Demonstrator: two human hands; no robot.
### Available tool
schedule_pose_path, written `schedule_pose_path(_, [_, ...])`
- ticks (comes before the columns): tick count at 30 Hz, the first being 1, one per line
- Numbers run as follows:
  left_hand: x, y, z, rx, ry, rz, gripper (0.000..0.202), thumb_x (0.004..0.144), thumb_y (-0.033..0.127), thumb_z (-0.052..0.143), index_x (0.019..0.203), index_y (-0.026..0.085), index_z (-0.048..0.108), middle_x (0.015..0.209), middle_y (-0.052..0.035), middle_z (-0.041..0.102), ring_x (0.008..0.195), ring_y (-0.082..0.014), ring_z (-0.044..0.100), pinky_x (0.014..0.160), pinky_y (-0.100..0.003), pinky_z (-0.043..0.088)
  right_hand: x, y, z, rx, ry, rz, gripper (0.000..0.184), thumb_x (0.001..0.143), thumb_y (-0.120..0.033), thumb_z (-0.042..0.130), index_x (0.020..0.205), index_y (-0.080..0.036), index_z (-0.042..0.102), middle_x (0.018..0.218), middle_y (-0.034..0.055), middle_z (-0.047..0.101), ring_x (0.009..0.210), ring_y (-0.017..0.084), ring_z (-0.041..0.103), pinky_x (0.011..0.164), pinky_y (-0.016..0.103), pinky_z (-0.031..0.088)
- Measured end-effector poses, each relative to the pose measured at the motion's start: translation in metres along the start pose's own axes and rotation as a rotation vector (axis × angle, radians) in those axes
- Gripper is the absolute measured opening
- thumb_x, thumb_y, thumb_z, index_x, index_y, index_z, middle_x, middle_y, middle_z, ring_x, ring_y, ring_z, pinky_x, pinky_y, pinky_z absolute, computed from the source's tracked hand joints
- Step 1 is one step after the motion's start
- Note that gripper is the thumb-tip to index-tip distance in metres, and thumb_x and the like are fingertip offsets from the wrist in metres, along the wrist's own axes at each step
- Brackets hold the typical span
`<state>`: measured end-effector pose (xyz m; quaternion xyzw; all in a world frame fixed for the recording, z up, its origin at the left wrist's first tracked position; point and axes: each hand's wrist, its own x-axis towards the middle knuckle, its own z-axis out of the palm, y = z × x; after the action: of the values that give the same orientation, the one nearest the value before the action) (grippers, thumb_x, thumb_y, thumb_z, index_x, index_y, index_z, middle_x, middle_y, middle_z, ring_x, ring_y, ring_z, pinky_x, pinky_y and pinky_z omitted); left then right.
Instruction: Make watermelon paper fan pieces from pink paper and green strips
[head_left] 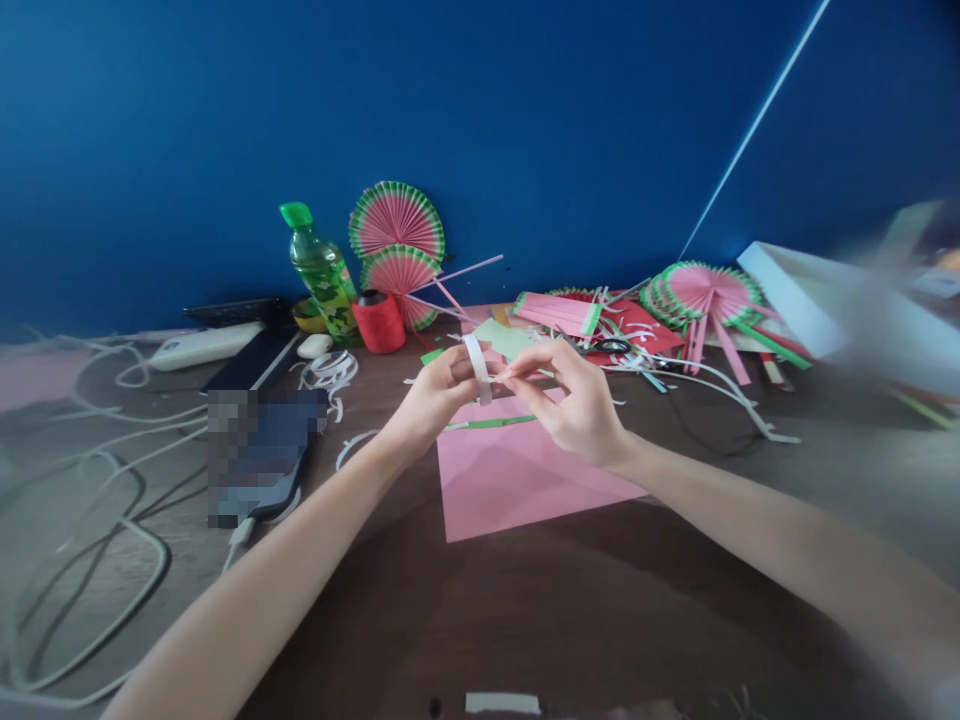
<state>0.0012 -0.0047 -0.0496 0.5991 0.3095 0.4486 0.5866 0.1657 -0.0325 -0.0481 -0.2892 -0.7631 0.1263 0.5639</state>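
Observation:
My left hand (429,402) grips a roll of white tape (477,370), its flat ring standing on edge between the fingers. Close beside it, my right hand (581,408) has thumb and forefinger pinched on what looks like the tape's loose end, partly hidden by the fingertips. Both hands are held above a pink sheet of paper (532,485) lying on the dark table. A narrow green-edged strip (501,423) lies across that sheet, just under my hands. Behind them a pale green paper (504,338) is partly covered.
Pleated pink-and-green paper fans (397,225) lean on the blue wall, with more fans (712,295) at right. A green bottle (319,265) and a red thread spool (380,322) stand back left. A phone (274,455) and cables lie left; a white box (810,300) stands right.

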Motion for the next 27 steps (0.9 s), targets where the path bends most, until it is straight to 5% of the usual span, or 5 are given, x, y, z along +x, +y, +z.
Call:
schedule_pose_path(4, [-0.0018,0.0018,0.0019,0.06,-0.018,0.013,0.047,0.072,0.016,0.061,0.117,0.014,0.047,0.107,-0.0102,0.064,0.105,-0.0215,0.058,0.086,-0.031,0.047,0.0011,-0.0019,-0.0006,0.018,0.007,0.004,0.009,0.083,-0.014,0.053,0.088,-0.022,0.053,0.085,0.0001,0.06,0.078,0.012,0.06,0.071,0.028,0.052])
schedule_pose_path(13, [-0.0057,0.0049,0.0054,0.306,0.003,0.167,0.041,0.078,0.015,0.05,0.119,0.017,0.049,0.096,-0.0034,0.067,0.087,-0.0134,0.061,0.077,-0.023,0.046,-0.0051,-0.0022,0.0016,-0.052,-0.04,-0.038,0.006,0.085,-0.017,0.052,0.086,-0.023,0.053,0.08,-0.0005,0.061,0.073,0.012,0.059,0.066,0.029,0.051])
schedule_pose_path(21, [-0.0016,-0.0001,-0.0005,0.215,0.055,0.158,0.028,0.076,0.016,0.05,0.104,0.014,0.056,0.086,-0.0049,0.067,0.073,-0.0124,0.061,0.069,-0.025,0.047,-0.0067,-0.0033,0.0018,-0.087,-0.107,-0.165,0.011,0.085,-0.013,0.049,0.088,-0.023,0.053,0.08,0.0004,0.061,0.078,0.014,0.06,0.07,0.031,0.05])
schedule_pose_path(27, [-0.0011,-0.0022,-0.0009,0.153,0.022,0.12,0.039,0.075,0.013,0.049,0.114,0.014,0.049,0.095,-0.0076,0.065,0.085,-0.0154,0.061,0.076,-0.027,0.046,-0.0032,-0.003,0.0003,-0.053,-0.046,-0.051,0.007,0.085,-0.016,0.052,0.087,-0.023,0.053,0.081,0.0,0.061,0.075,0.013,0.06,0.068,0.029,0.051])
